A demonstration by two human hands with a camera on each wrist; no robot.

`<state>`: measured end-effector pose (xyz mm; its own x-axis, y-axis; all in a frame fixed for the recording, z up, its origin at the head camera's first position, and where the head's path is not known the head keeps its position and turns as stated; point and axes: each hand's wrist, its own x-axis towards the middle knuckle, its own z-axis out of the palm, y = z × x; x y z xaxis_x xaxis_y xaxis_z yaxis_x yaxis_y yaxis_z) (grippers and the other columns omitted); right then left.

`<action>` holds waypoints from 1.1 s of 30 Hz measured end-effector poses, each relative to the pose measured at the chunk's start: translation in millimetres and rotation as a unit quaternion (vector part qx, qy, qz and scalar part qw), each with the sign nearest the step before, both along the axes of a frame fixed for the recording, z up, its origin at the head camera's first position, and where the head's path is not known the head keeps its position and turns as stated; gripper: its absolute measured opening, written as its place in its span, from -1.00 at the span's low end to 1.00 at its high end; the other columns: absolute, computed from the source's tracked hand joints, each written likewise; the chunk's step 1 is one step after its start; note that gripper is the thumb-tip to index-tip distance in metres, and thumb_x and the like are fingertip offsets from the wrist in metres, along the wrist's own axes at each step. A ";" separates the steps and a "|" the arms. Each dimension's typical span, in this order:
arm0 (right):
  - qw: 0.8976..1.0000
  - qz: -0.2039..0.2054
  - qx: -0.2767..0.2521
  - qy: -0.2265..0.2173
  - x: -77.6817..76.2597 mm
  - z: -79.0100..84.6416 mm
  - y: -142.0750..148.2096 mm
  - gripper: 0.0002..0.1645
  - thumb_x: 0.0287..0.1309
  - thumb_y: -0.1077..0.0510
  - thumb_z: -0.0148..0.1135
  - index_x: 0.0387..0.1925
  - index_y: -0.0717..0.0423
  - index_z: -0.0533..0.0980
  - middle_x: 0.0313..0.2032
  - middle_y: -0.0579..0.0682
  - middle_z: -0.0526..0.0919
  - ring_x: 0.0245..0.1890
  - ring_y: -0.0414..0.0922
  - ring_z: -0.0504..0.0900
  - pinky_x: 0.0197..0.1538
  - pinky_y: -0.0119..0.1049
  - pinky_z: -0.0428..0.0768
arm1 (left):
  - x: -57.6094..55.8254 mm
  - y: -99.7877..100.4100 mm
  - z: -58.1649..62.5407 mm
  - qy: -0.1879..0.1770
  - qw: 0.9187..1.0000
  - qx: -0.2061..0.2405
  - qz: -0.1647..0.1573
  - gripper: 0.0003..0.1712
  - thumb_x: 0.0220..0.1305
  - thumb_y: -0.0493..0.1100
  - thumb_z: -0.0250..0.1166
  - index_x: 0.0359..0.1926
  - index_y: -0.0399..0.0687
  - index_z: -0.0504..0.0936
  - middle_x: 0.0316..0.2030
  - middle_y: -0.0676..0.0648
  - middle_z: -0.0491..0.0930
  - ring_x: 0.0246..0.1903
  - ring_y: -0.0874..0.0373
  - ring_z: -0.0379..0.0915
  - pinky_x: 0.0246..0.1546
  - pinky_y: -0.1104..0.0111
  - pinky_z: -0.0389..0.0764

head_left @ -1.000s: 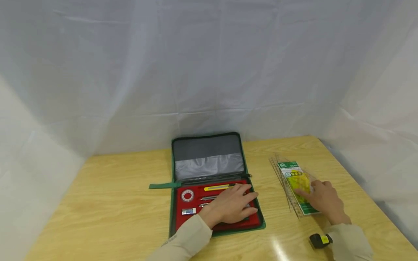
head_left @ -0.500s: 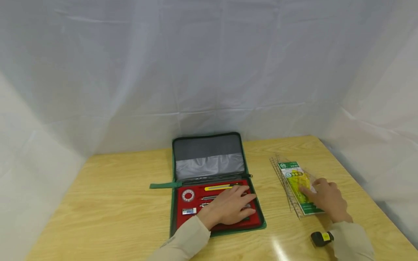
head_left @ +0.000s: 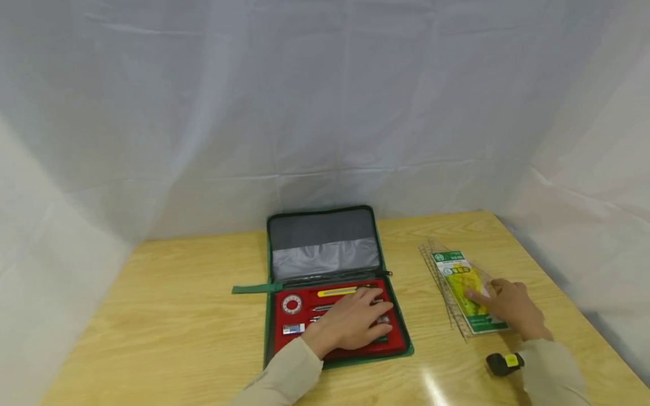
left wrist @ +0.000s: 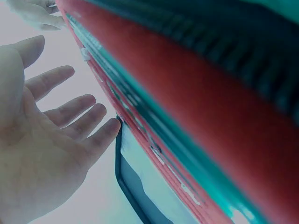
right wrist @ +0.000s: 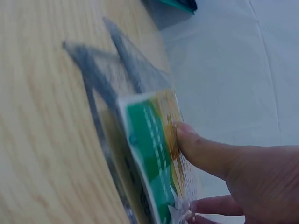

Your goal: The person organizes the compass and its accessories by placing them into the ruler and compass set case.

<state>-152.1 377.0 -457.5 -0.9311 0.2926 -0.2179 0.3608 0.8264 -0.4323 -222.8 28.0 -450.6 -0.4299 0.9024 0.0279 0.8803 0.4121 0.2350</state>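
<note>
My left hand (head_left: pixel 350 321) hovers with fingers spread over the red tray (head_left: pixel 289 352) of an unzipped drawing-set case (head_left: pixel 325 228). In the left wrist view this palm (left wrist: pixel 42 144) shows nothing held. Around it in the tray lie a yellow utility knife (head_left: pixel 337 291), a white ring-shaped disc (head_left: pixel 291 304), an eraser (head_left: pixel 293 329) and slim metal tools, partly covered by the hand. At right, my right hand (head_left: pixel 515 307) pinches the edge of a green-and-white packet (right wrist: pixel 147 135) with yellow contents, thumb on its face. Clear set squares (head_left: pixel 444 287) lie under the packet.
A black tape measure (head_left: pixel 504 364) with a yellow label lies beside the right sleeve. A green strap (head_left: pixel 254 288) sticks out left of the case. The wooden table (head_left: pixel 178 316) ends at a pale curtain (head_left: pixel 325 113) behind and at both sides.
My right hand has shifted slightly right along the packet. The tape measure has moved a little to the right and up beside the sleeve. The left hand has drawn back slightly over the tray.
</note>
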 end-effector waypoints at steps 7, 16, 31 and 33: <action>0.998 -0.010 -0.037 0.045 1.3 -3.6 -1.2 0.18 0.10 -0.43 0.13 0.21 0.60 0.17 0.02 0.50 0.42 -0.04 0.33 0.47 -0.19 0.14 0.51 | 1.2 -2.8 1.0 0.005 1.000 0.011 0.001 -0.44 0.45 0.17 -0.05 0.33 0.05 0.38 0.33 -0.12 0.24 0.29 0.02 0.16 0.20 0.19 0.30; 0.990 -0.069 -0.038 0.118 8.0 -11.6 4.0 -0.15 0.27 -0.22 0.09 0.17 0.49 0.25 -0.04 0.40 0.46 -0.20 0.16 0.53 -0.29 -0.02 0.48 | 0.7 -8.5 -0.2 -0.002 1.000 0.019 0.008 -0.43 0.44 0.17 -0.03 0.33 0.05 0.38 0.33 -0.13 0.23 0.28 0.02 0.17 0.21 0.18 0.30; 0.967 -0.063 -0.087 0.231 11.1 1.9 -12.3 -0.36 0.31 -0.18 0.08 0.04 0.35 0.44 -0.15 0.32 0.62 -0.37 -0.03 0.64 -0.41 -0.31 0.57 | -7.6 -26.6 12.6 -0.022 0.999 0.015 0.046 -0.43 0.45 0.17 -0.06 0.36 0.06 0.34 0.36 -0.13 0.18 0.31 -0.01 0.11 0.22 0.12 0.27; 0.964 -0.067 -0.083 0.244 8.3 4.8 -17.3 -0.39 0.31 -0.16 0.09 0.02 0.33 0.47 -0.16 0.28 0.64 -0.37 -0.04 0.64 -0.42 -0.35 0.56 | -10.4 -30.6 13.8 -0.024 0.998 0.018 0.051 -0.43 0.45 0.17 -0.06 0.36 0.05 0.34 0.35 -0.13 0.19 0.31 -0.01 0.12 0.22 0.10 0.27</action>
